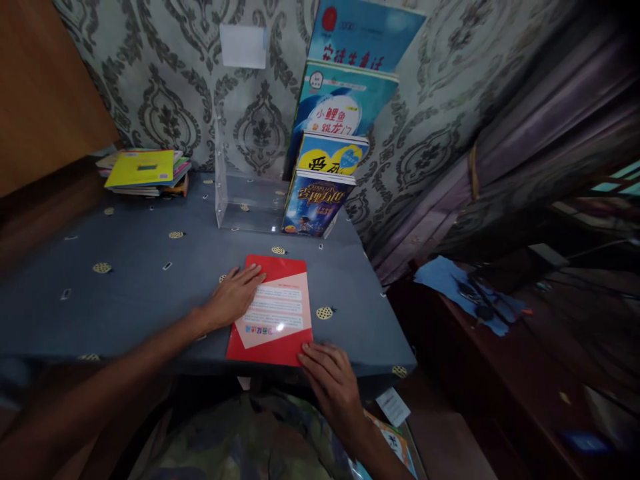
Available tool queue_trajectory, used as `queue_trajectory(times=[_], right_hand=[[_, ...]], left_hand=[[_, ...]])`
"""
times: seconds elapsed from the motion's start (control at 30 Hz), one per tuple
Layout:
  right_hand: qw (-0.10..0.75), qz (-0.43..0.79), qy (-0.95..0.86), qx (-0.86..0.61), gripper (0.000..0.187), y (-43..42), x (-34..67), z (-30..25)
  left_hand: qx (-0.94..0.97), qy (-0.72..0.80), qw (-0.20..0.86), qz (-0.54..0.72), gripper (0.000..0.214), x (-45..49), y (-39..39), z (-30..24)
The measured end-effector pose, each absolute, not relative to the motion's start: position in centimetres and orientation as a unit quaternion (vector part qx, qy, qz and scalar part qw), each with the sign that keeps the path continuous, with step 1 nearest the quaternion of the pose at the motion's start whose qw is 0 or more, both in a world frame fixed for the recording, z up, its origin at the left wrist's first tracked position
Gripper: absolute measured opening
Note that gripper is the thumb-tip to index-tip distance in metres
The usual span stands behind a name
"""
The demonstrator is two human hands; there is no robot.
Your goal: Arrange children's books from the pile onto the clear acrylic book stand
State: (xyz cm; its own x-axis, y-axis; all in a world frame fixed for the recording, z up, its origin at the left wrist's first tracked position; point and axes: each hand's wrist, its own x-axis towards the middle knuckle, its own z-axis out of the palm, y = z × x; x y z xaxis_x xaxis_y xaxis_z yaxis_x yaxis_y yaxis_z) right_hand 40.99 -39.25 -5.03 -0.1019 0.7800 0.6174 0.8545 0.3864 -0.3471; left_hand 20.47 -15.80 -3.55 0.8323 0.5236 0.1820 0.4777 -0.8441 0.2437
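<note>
A red book (pixel 273 313) with a pale label panel lies flat on the blue-grey tablecloth (pixel 140 280), close to the near edge. My left hand (pixel 235 297) rests flat on the book's left edge, fingers stretched out. My right hand (pixel 333 383) lies with spread fingers at the book's lower right corner, fingertips touching it. Neither hand grips anything.
Several books (pixel 327 160) stand leaning in a clear acrylic rack (pixel 235 193) against the patterned wall. A stack of books (pixel 145 172) lies at the table's far left. A dark wooden cabinet with blue cloth (pixel 465 287) stands to the right, and curtains hang behind it.
</note>
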Motion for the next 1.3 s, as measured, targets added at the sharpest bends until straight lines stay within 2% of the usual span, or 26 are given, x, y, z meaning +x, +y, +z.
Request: queue_trajectory(times=[0.33,0.47,0.67,0.77,0.93,1.1,1.3], right_hand=[[0.421,-0.004,-0.764,-0.488,0.044,-38.1,41.7,0.1],[0.443,-0.005,-0.76,-0.476,0.039,-36.3,42.1,2.8],[0.508,-0.013,-0.695,-0.508,0.016,-33.2,42.9,6.0],[0.541,-0.015,-0.65,-0.533,0.009,-31.3,43.4,7.1],[0.6,0.01,-0.585,-0.545,0.019,-27.6,44.3,8.1],[0.656,0.084,-0.537,-0.523,0.042,-23.3,45.3,6.9],[0.639,0.164,-0.525,-0.537,0.034,-20.1,46.0,1.9]], left_hand=[[0.938,0.25,0.197,0.139,0.041,19.3,-15.5,-2.1],[0.916,0.219,0.292,0.164,0.042,18.9,-14.4,-0.7],[0.826,0.247,0.455,0.222,0.053,19.0,-13.7,1.0],[0.783,0.258,0.503,0.26,0.059,18.8,-13.5,1.1],[0.765,0.238,0.515,0.304,0.056,18.8,-12.9,0.6],[0.76,0.258,0.486,0.346,0.059,20.3,-12.0,0.3],[0.717,0.271,0.504,0.399,0.064,22.5,-10.2,0.4]])
